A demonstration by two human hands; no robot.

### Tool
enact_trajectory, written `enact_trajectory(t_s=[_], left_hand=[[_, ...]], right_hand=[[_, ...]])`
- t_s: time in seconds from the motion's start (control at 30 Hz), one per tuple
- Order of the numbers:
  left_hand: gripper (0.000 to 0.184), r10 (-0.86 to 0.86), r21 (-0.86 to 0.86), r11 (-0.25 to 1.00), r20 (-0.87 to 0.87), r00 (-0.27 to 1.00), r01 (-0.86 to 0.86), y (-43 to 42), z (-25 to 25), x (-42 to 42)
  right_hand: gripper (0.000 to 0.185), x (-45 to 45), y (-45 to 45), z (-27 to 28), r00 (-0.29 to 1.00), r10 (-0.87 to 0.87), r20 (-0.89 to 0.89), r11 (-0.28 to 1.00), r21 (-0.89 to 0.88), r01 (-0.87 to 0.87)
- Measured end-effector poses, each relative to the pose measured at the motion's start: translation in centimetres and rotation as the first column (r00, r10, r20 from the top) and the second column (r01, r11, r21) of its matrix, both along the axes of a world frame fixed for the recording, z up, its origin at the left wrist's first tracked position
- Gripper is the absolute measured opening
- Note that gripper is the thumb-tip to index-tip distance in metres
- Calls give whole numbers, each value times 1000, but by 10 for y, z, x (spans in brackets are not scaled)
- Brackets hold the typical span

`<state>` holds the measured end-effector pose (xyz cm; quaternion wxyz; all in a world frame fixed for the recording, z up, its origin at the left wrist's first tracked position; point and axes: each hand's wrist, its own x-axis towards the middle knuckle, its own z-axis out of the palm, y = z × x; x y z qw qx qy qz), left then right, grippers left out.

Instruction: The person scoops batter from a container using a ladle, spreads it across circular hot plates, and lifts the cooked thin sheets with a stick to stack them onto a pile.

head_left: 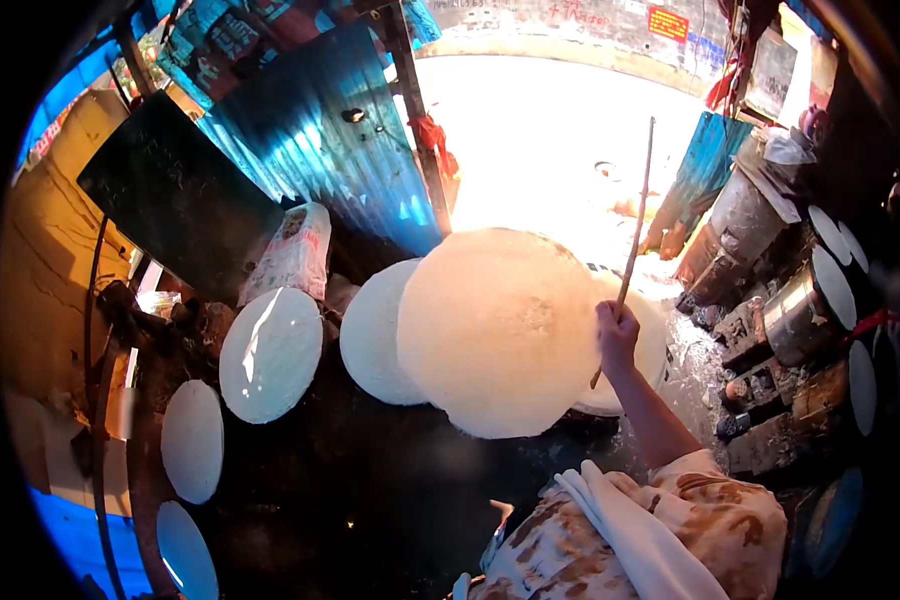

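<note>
Gripping stick (638, 230) at R edge of big pale disc (500, 330), long axis near-far, far end leaning R; R hand (618, 335) fisted round lower pt, forearm (658, 420) in from near R; L hand can't tell.

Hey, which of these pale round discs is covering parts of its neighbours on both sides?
The big cream disc at centre, beside the right hand. It looks largest, and partly hides the left neighbour and the right neighbour.
</note>
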<state>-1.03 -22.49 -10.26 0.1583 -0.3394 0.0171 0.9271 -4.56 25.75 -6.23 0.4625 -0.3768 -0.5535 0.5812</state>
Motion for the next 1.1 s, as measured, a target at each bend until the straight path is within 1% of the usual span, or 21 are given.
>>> enact_trajectory(t_s=[0.03,0.13,0.17,0.2,0.23,0.27,0.3,0.37,0.5,0.57,0.7,0.8,0.83,0.87,0.9,0.93,0.97,1.0,1.03,1.07,1.1], left_hand=[[7,-15,-5,1000,0,1000,15,12,2,-5],[9,-52,-46,998,8,999,52,40,3,-16],[10,-59,-63,996,14,998,60,49,5,-19],[11,-65,-79,995,22,998,66,58,3,-22],[11,-64,-93,994,29,998,66,68,2,-25],[12,-58,-108,992,38,998,62,75,0,-26],[13,-48,-126,991,46,998,53,82,1,-28],[15,-31,-172,984,67,997,43,89,-1,-29],[18,10,-279,960,92,996,16,85,-3,-24],[19,43,-327,945,108,993,-5,74,-8,-18],[22,180,-450,887,125,976,-106,28,-22,10],[25,329,-519,827,133,935,-217,-18,-43,47],[26,402,-539,797,134,906,-274,-37,-52,71],[26,486,-554,759,133,864,-342,-54,-61,100],[27,570,-570,712,131,811,-409,-66,-75,131],[28,655,-577,661,131,744,-480,-74,-83,168],[29,723,-575,614,137,677,-541,-74,-96,199],[30,777,-552,581,159,609,-598,-70,-107,222],[30,815,-494,564,201,543,-662,-65,-119,240],[31,836,-431,548,257,485,-717,-60,-132,257],[33,828,-246,506,406,386,-827,-65,-143,267]], right_hand=[[12,19,24,-18,997,-46,-67,996,-82,40],[15,75,74,-81,975,-212,-66,951,-243,191],[19,94,89,-112,964,-262,-35,941,-231,248],[19,117,110,-159,935,-340,102,919,-176,353],[20,131,119,-193,841,-444,310,877,-42,478],[23,142,123,-214,690,-538,484,821,115,560],[23,149,124,-220,688,-542,483,818,118,563],[28,160,120,-235,449,-408,795,787,56,615],[29,162,124,-237,437,-401,805,762,29,647],[29,160,128,-216,428,-359,830,803,41,595],[30,162,134,-214,370,-310,876,833,63,550],[32,174,136,-229,342,-238,909,863,37,505],[33,181,144,-247,297,-255,920,876,90,474],[35,182,142,-236,320,-215,923,907,67,416],[36,182,138,-230,366,-254,895,905,86,418],[38,181,138,-214,318,-214,924,923,84,377],[40,183,141,-203,296,-222,929,954,144,263],[40,183,166,-220,327,-259,909,954,189,232],[40,177,182,-228,362,-345,866,935,352,48],[39,154,188,-224,386,-377,842,899,433,-64],[39,117,155,-185,383,-271,883,935,336,-114]])
